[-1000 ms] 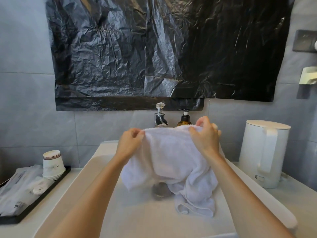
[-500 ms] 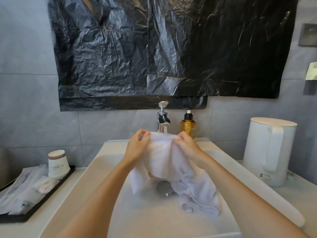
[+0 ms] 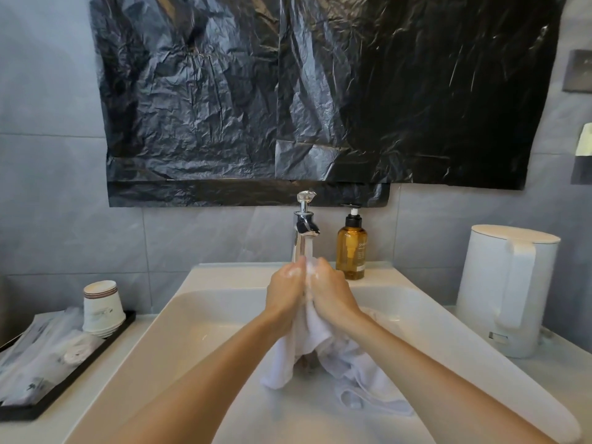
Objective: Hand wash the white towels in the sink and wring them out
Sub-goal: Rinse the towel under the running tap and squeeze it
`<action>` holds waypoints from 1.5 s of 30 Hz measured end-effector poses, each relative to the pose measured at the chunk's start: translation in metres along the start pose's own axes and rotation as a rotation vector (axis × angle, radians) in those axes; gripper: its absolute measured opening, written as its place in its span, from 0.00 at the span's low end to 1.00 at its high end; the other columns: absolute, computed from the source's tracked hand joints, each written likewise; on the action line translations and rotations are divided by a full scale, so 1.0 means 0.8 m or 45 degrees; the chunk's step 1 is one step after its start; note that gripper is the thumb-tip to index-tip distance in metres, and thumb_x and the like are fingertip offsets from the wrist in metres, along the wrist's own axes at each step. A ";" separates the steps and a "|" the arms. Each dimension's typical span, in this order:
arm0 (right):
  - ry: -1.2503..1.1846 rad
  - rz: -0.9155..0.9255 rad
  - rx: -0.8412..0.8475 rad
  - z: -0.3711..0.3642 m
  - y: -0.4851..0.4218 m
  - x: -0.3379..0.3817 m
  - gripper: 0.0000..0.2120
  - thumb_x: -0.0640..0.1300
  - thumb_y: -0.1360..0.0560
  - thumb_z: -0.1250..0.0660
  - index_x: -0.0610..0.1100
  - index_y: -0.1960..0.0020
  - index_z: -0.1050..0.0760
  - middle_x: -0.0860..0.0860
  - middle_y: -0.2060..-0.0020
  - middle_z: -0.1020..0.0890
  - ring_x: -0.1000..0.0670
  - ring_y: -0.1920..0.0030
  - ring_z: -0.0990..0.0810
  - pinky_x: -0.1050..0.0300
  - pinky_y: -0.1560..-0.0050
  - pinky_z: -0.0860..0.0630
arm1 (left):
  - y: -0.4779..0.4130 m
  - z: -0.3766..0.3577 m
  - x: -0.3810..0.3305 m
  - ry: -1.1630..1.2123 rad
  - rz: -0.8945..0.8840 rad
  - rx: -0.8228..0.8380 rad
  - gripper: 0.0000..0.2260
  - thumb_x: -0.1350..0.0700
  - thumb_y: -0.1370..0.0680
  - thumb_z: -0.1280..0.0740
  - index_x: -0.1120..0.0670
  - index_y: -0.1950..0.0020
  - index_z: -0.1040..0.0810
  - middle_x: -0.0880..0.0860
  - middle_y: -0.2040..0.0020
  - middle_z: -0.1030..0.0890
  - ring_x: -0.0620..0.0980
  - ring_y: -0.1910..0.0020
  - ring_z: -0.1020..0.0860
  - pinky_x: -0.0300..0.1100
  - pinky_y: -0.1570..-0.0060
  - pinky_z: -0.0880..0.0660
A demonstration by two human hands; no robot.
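Two hands met straight below the faucet (image 3: 306, 225), side by side and touching. The left hand (image 3: 286, 294) and the right hand (image 3: 331, 294) each clenched the bunched top of the white towel (image 3: 352, 363), with pale suds on the knuckles. What looked like a thin stream of water ran from the faucet onto that pinched bunch.

From the grip the towel hung down and away from the faucet, toward the person, so its long axis ran roughly vertical. Its loose lower end spread over the floor of the sink (image 3: 198, 315), trailing to the right of the faucet line. Whether that heap was one towel or more could not be told.

Both hands sat equally near the faucet and held almost the same spot on the cloth, with no length of towel between them. By my judgement this suited rubbing the fabric against itself. Wringing, however, would call for the hands to part along the hanging length, one staying high near the faucet and the other sliding down, since a twist needs a span to work on. The trailing end lay nearer the right hand, which looked the natural one to move down.

An amber pump bottle (image 3: 351, 248) stood just right of the faucet on the sink's back ledge.
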State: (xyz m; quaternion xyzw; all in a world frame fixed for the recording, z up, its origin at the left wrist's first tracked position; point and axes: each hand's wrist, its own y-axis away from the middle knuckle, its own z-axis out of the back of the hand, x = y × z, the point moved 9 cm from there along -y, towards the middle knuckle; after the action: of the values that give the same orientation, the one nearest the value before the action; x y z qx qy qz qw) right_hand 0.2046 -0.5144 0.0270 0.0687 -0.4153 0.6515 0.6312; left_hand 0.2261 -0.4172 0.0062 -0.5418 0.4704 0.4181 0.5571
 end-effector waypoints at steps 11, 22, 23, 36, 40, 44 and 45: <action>-0.622 -0.082 -0.529 0.092 -0.024 -0.024 0.05 0.40 0.19 0.46 0.46 0.49 0.33 0.48 0.51 0.25 0.48 0.50 0.26 0.56 0.52 0.33 | 0.008 -0.028 0.036 -0.375 0.187 0.515 0.24 0.33 0.21 0.47 0.43 0.29 0.36 0.44 0.35 0.28 0.48 0.38 0.28 0.44 0.38 0.35; -0.004 0.182 -0.206 0.030 0.009 0.033 0.11 0.48 0.17 0.54 0.47 0.39 0.37 0.46 0.53 0.22 0.44 0.56 0.22 0.51 0.60 0.27 | -0.012 -0.022 0.019 0.086 0.085 0.116 0.22 0.36 0.18 0.51 0.50 0.40 0.28 0.53 0.53 0.21 0.48 0.54 0.22 0.41 0.59 0.26; 0.046 0.174 -0.209 0.025 0.007 0.032 0.11 0.48 0.17 0.54 0.46 0.41 0.36 0.44 0.56 0.21 0.44 0.57 0.22 0.50 0.60 0.27 | -0.014 -0.015 0.017 0.033 0.055 0.071 0.22 0.37 0.18 0.51 0.50 0.39 0.28 0.53 0.53 0.21 0.46 0.55 0.22 0.40 0.61 0.28; 0.721 0.310 -0.042 0.010 0.001 0.033 0.09 0.41 0.18 0.47 0.44 0.43 0.29 0.43 0.51 0.20 0.39 0.49 0.21 0.51 0.60 0.30 | 0.001 0.011 -0.008 -0.989 -0.106 0.005 0.10 0.51 0.17 0.46 0.55 0.47 0.30 0.54 0.53 0.26 0.57 0.52 0.26 0.46 0.54 0.31; 0.332 0.054 -0.078 0.034 -0.011 -0.006 0.16 0.50 0.16 0.55 0.45 0.45 0.30 0.43 0.55 0.21 0.41 0.54 0.23 0.50 0.57 0.29 | -0.001 -0.003 -0.016 -0.867 -0.258 0.183 0.11 0.58 0.16 0.48 0.53 0.37 0.30 0.57 0.38 0.25 0.59 0.39 0.27 0.46 0.45 0.31; -0.202 0.044 -0.184 0.048 -0.026 -0.015 0.14 0.49 0.17 0.48 0.47 0.56 0.30 0.51 0.65 0.26 0.50 0.62 0.27 0.53 0.61 0.34 | -0.005 0.002 -0.016 -0.426 -0.089 0.270 0.16 0.54 0.16 0.47 0.49 0.29 0.33 0.54 0.32 0.30 0.55 0.35 0.30 0.48 0.41 0.33; -0.357 0.050 -0.227 0.053 -0.027 -0.013 0.14 0.47 0.17 0.47 0.48 0.59 0.31 0.52 0.66 0.29 0.52 0.64 0.30 0.55 0.63 0.35 | -0.001 -0.001 -0.014 -0.375 -0.026 0.307 0.16 0.48 0.16 0.47 0.49 0.30 0.32 0.52 0.32 0.30 0.53 0.35 0.30 0.48 0.40 0.34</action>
State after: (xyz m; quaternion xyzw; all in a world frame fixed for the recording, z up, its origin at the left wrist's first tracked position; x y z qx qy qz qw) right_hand 0.2075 -0.5520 0.0575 0.0946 -0.5567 0.6082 0.5579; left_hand 0.2247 -0.4178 0.0171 -0.4090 0.4250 0.4279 0.6849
